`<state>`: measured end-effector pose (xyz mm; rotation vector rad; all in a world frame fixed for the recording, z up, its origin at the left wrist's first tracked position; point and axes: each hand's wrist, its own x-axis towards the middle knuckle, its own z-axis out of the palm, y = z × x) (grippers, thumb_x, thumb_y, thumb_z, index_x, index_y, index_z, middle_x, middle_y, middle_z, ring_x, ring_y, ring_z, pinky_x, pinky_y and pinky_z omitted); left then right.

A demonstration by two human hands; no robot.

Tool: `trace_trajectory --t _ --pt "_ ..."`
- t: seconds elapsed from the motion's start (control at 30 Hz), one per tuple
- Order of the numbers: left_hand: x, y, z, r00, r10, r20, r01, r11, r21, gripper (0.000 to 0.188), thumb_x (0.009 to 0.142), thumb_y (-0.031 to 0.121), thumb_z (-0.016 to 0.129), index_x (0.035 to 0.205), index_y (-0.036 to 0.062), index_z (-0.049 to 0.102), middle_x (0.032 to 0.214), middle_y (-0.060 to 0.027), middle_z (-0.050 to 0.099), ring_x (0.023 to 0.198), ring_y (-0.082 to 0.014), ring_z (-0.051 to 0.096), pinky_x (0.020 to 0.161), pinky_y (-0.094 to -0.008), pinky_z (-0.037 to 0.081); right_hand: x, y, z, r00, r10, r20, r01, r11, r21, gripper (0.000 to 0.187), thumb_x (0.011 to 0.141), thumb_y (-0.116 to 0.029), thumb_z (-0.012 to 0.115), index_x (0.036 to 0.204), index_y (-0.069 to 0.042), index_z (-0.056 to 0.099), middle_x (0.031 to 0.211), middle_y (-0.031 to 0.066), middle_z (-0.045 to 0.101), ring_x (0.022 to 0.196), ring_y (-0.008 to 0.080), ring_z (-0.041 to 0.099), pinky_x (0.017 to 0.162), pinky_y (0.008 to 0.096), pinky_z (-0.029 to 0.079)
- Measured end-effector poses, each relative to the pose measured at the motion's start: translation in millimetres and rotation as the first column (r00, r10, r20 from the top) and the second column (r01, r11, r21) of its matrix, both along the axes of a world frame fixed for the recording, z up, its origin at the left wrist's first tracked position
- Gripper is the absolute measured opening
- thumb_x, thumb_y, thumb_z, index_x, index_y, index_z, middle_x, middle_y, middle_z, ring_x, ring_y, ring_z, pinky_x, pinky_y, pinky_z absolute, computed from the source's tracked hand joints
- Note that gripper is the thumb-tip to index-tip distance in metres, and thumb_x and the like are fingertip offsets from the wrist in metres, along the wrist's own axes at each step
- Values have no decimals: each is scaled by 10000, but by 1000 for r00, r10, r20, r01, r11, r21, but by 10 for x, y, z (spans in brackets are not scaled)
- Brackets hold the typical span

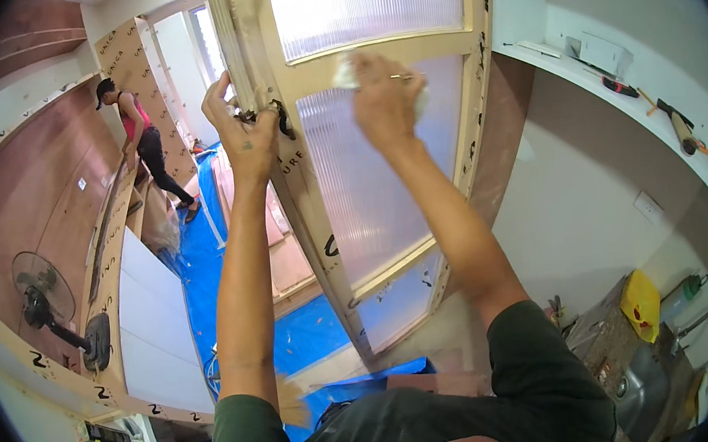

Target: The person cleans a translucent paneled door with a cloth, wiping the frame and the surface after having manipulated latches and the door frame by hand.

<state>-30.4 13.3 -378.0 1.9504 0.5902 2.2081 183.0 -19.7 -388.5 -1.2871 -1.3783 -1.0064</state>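
Note:
A wooden door with ribbed translucent panels stands upright before me. My left hand grips its left edge beside a dark door handle, with the thumb by the handle and the fingers up along the edge. In my right hand is a bunched white cloth, held against the door around the cross rail and the top of the middle ribbed panel. Motion blurs this hand slightly, and part of the cloth is hidden under its fingers.
Another person leans over a long wooden counter at the far left. A black fan stands nearer. Blue sheeting covers the floor. On the right are a white shelf holding a hammer, and a sink.

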Motion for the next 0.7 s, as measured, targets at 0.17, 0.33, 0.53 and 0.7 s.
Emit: trace_trajectory --t 0.17,0.33,0.53,0.7 --pt "58 43 -14 996 72 -56 -69 996 62 741 822 34 670 1501 -5 376 1432 -133 399 1255 -257 552 1050 -372 486 103 -109 -21 988 90 -129 -95 995 -31 513 822 -32 643 1330 -98 668 1266 146 558 1154 301 567 1038 549 379" --pt "-20 67 -47 1000 14 -14 -14 1000 13 763 801 36 699 1499 1 393 1421 -124 412 1250 -273 553 1051 -378 486 -104 -384 44 829 535 -164 -514 844 155 448 801 69 649 1199 -101 768 1192 148 531 1077 301 557 921 421 521" --pt "56 69 -36 998 69 12 -69 996 56 723 787 60 734 1456 8 464 1422 -154 441 1290 -291 499 1075 -387 439 -361 -364 196 952 151 265 -225 933 279 442 778 24 668 1153 -183 777 1243 71 561 1122 281 560 1034 487 396" --pt "30 140 -65 997 -35 65 30 997 71 679 787 11 704 1426 -13 477 1361 -183 462 1312 -330 462 1140 -414 378 -603 56 -3 943 278 183 -314 927 207 377 838 -115 666 1206 -182 709 1240 64 561 1222 295 503 1092 544 336"
